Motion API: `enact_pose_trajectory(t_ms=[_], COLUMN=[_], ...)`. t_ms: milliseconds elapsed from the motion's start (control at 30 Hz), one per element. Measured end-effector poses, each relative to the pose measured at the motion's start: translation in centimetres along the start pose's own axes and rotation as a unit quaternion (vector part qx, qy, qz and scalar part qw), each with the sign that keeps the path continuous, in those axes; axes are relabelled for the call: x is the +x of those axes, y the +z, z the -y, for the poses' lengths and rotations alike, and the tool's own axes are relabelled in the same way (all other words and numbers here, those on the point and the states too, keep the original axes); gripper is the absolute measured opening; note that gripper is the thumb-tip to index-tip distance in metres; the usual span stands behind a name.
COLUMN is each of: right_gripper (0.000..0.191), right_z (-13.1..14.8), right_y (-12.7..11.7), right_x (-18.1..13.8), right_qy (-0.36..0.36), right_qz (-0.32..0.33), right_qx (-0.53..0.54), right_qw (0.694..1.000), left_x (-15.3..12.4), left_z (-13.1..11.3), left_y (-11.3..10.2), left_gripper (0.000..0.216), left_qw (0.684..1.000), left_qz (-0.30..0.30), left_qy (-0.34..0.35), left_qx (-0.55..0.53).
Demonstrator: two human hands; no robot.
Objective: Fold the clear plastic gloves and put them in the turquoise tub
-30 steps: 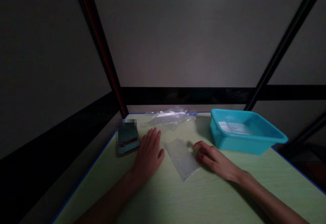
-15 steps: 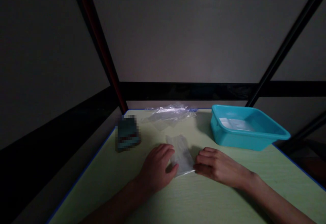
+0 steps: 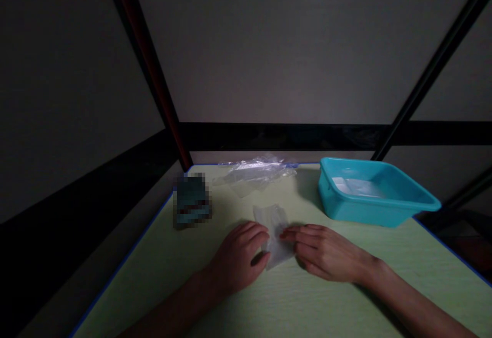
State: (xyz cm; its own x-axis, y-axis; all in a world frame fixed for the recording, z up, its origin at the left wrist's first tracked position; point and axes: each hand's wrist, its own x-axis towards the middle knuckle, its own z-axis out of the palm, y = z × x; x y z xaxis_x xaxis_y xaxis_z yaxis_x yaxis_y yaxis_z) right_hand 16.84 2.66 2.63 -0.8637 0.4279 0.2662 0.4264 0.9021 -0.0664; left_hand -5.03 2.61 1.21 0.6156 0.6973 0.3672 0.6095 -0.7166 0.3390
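A small, flat, whitish see-through plastic bag [image 3: 275, 220] lies on the table between my hands. My left hand [image 3: 243, 252] rests at the bag's left edge, fingers bent and thumb apart from them, with a gap between. From the other side, my right hand [image 3: 325, 250] reaches over the bag's right edge. Its index finger stretches onto the middle of the bag, while the other fingers are bent beside it. Neither hand lifts the bag off the table.
Several crumpled clear plastic bags [image 3: 255, 173] lie near the table's far edge. A turquoise basin [image 3: 376, 210] at the right holds a flat whitish packet [image 3: 357, 187]. A pixelated dark item [image 3: 193, 199] is at the left. The pale green table [image 3: 307, 307] has blue edging.
My right hand has moved from the bag's lower right corner onto its middle, index finger now extended. My left hand and the bag have shifted slightly.
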Motion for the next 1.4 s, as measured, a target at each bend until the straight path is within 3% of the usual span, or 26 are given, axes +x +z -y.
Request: enact_pose_trajectory(t_ms=[200,333,467,700,800,933,1033,1100,1233,1400], right_gripper=[0.017,0.011,0.009,0.005,0.006,0.014,0.017,0.020,0.032,0.045], right_z=[0.2,0.0,-1.2,-4.2,-4.5,-4.1,-3.5,-3.1,-2.2,-1.5], right_y=[-0.5,-0.8,-0.7,0.9,1.8,2.2,2.0,1.7,1.2,1.7], right_x=[0.1,0.4,1.8,4.2,4.6,4.5,4.0,3.6,3.4,4.0], right_qy=[0.113,0.207,0.244,0.276,0.296,0.325,0.313,0.280,0.180,0.124], right_qz=[0.032,-0.012,-0.065,-0.113,-0.137,-0.194,-0.250,-0.239,-0.114,0.011], right_qx=[0.111,0.204,0.253,0.360,0.360,0.341,0.273,0.218,0.143,0.070], right_qw=[0.987,0.957,0.934,0.884,0.874,0.861,0.874,0.904,0.967,0.990], left_x=[0.2,-0.1,-0.1,1.8,2.4,2.7,2.8,2.8,2.9,2.9], left_z=[-0.1,0.1,0.2,0.9,1.4,2.0,2.2,2.2,2.3,2.4], left_y=[-0.3,-0.5,0.0,1.6,1.8,1.9,1.9,1.8,1.5,1.2], left_gripper=[0.024,0.039,0.046,0.031,0.036,0.053,0.063,0.066,0.066,0.065], left_qw=[0.999,0.995,0.985,0.912,0.887,0.884,0.882,0.881,0.876,0.864], left_qz=[0.008,-0.005,-0.044,-0.125,-0.143,-0.154,-0.153,-0.151,-0.136,-0.127], left_qy=[-0.014,-0.040,-0.096,-0.266,-0.299,-0.311,-0.318,-0.325,-0.332,-0.347], left_qx=[-0.046,-0.089,-0.134,-0.287,-0.321,-0.314,-0.312,-0.310,-0.321,-0.343])
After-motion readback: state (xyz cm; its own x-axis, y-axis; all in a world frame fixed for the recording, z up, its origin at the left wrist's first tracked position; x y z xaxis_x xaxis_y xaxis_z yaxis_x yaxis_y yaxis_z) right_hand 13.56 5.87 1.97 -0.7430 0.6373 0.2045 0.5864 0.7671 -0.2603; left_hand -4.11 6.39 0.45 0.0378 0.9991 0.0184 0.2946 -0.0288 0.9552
